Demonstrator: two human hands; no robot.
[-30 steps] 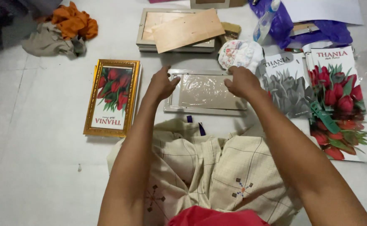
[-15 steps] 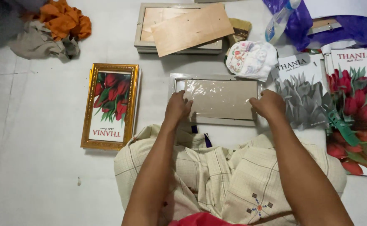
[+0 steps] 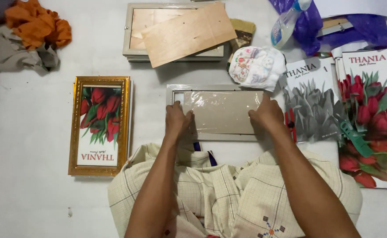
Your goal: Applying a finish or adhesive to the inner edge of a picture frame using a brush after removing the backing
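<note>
Head view, one entry. Silver picture frame (image 3: 220, 113), face down on the floor (image 3: 26, 198) before the knees, clear film over its grey backing. Left hand (image 3: 178, 121) and right hand (image 3: 266, 115): flat, fingers pressing its side edges, grip closed on nothing. Step judged: seating the backing; next calls for even pressure. Gold framed tulip print (image 3: 99, 125) lies to the left.

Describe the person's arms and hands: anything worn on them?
Both arms are bare up to the picture's edge: no sleeves, gloves, watch or bracelets show. The left hand and right hand carry no visible rings. Over the lap lies pale checked cloth with small stitched motifs.
</note>
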